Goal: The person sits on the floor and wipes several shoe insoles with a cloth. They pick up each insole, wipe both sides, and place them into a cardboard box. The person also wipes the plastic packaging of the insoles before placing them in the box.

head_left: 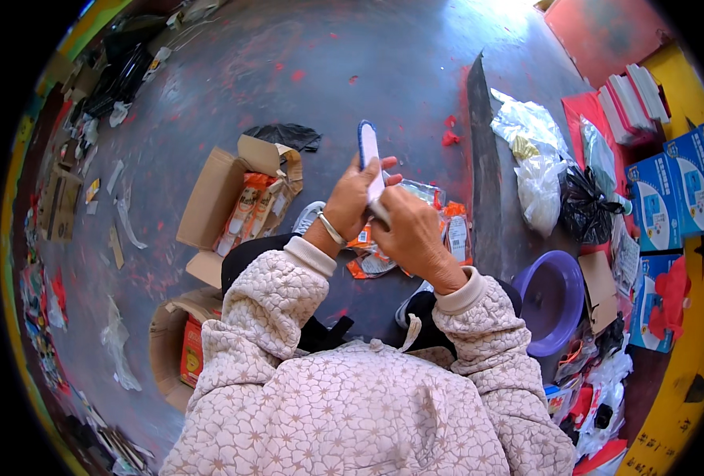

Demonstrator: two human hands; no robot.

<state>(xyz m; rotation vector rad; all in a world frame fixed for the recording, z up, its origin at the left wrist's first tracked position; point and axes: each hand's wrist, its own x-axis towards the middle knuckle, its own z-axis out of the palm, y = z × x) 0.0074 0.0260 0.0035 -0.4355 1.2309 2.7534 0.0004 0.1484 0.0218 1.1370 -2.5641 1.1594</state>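
White strip (370, 147) with blue edge is between both hands, just above the middle of the frame. Left hand (350, 197) holds it between thumb and half-spread fingers; right hand (415, 230) is closed on its lower end. I think the left thumb should keep it flat, while the right works gently.

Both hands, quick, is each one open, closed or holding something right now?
Left hand: closed, holding the pale, blue-edged strip.
Right hand: closed at the strip's lower end, apparently gripping it.
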